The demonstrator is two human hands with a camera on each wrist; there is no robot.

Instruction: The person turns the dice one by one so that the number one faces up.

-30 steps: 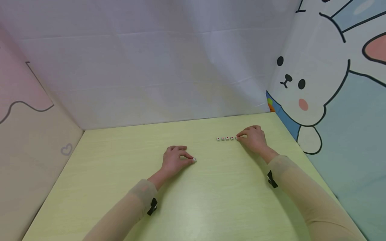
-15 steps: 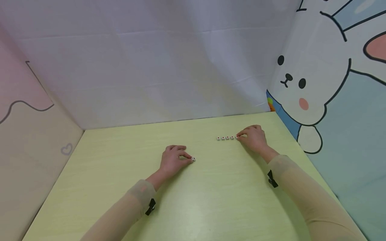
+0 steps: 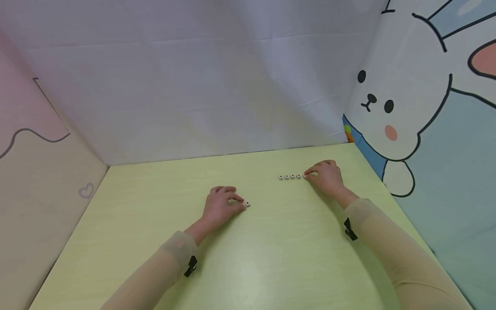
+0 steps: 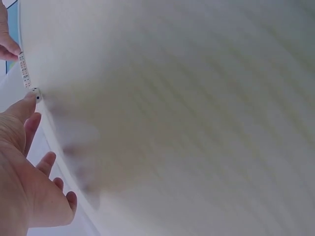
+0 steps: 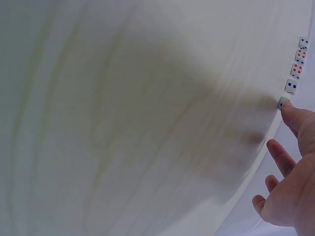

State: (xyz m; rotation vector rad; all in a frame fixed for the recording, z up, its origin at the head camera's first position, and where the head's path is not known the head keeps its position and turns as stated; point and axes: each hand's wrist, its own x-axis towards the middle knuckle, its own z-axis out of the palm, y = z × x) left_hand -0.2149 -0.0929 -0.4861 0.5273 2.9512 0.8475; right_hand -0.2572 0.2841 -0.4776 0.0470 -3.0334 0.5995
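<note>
My left hand [image 3: 221,207] pinches a white die [image 3: 247,204] between thumb and forefinger at mid-table; a red pip shows on its top. In the left wrist view, the thumb lies against this die [image 4: 36,95], and the other fingers are spread apart. Farther back on the right stands a straight row of several white dice [image 3: 292,177] with red pips on top. At the right end of that row, my right hand [image 3: 327,176] holds the last die [image 3: 305,175] between its fingertips. The right wrist view has the thumb on that die [image 5: 283,103], partly covering it.
All of this is on a pale yellow-green table [image 3: 155,202]. A white cloth wall [image 3: 217,94] rises at its back edge, with a printed rabbit panel [image 3: 438,163] along the right side and a pink-and-beige panel [image 3: 42,185] on the left.
My left hand has drawn slightly left, and its die has turned so that a red pip faces up. The right hand and the row stay in place.
</note>
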